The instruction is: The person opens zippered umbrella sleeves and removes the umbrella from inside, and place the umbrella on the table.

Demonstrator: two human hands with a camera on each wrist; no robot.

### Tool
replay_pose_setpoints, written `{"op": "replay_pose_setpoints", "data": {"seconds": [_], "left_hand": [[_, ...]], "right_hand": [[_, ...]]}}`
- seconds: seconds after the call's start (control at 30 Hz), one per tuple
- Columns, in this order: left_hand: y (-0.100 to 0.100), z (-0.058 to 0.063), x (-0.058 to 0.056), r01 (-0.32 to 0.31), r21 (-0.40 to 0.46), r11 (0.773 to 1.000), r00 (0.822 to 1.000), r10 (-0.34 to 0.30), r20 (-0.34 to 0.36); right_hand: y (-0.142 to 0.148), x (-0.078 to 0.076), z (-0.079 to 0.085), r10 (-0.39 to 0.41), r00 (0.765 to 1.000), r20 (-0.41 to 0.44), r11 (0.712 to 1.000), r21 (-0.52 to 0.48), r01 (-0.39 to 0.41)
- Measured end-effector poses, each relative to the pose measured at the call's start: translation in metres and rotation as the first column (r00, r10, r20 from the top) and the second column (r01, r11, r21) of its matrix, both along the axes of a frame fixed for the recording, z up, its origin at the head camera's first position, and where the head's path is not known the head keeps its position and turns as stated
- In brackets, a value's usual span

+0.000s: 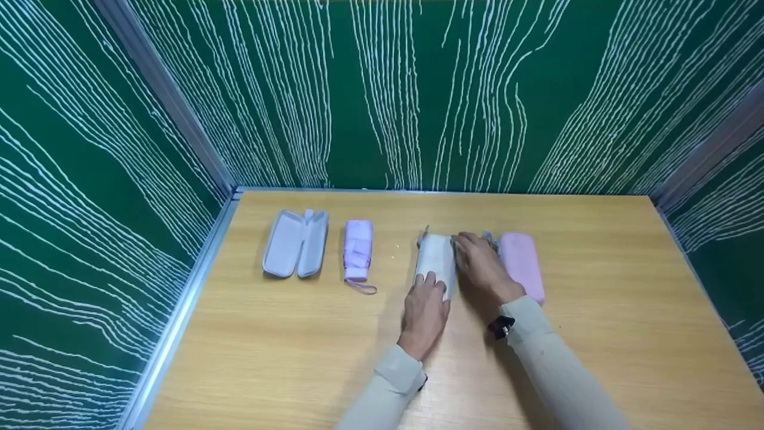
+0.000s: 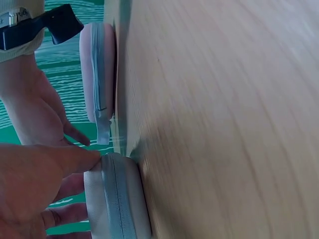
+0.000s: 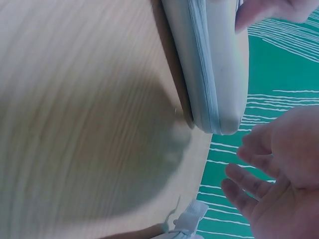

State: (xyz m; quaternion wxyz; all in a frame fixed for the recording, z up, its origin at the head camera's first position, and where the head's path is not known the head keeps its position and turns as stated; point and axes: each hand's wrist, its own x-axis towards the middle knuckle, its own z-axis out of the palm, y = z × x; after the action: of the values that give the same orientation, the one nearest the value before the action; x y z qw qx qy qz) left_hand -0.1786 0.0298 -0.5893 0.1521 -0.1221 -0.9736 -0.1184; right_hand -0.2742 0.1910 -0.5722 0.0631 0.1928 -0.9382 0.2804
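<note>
A white zippered case [image 1: 436, 251], long with rounded ends, lies on the table in front of me. My left hand [image 1: 426, 313] rests over its near end, fingertips on the top and thumb at the right edge. In the left wrist view the grey zipper band [image 2: 117, 199] circles the case and appears closed. By the far right corner of this case is my right hand [image 1: 484, 266], its fingers loosely bent. The right wrist view shows that hand [image 3: 284, 184] apart from the case, with nothing visible in its grasp.
A pink zippered case [image 1: 523, 266] lies right of my right hand. To the left are a folded purple umbrella [image 1: 358, 248] with a wrist strap and an open grey case [image 1: 283, 242]. Green walls [image 1: 382, 95] with white lines enclose the wooden table [image 1: 286, 358].
</note>
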Motion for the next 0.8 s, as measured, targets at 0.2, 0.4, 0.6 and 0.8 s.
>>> {"op": "replay_pose_setpoints", "data": {"seconds": [0.2, 0.4, 0.6, 0.8], "left_hand": [[-0.004, 0.001, -0.002, 0.004, 0.014, 1.0, 0.999, -0.005, 0.041], [-0.006, 0.001, -0.002, -0.005, -0.011, 1.0, 0.999, 0.006, 0.037], [-0.009, 0.001, -0.002, 0.003, -0.027, 1.0, 1.0, -0.003, 0.002], [-0.011, 0.002, -0.001, 0.01, -0.002, 1.0, 1.0, -0.01, 0.014]], "right_hand": [[0.003, -0.003, 0.002, 0.001, 1.0, 0.026, 0.999, 0.038, -0.002], [0.005, -0.006, 0.005, -0.015, 0.998, 0.064, 0.996, 0.085, 0.009], [0.008, -0.012, 0.006, -0.019, 0.994, 0.107, 0.993, 0.12, 0.006], [0.012, -0.017, 0.01, -0.003, 0.988, 0.153, 0.988, 0.156, -0.021]]}}
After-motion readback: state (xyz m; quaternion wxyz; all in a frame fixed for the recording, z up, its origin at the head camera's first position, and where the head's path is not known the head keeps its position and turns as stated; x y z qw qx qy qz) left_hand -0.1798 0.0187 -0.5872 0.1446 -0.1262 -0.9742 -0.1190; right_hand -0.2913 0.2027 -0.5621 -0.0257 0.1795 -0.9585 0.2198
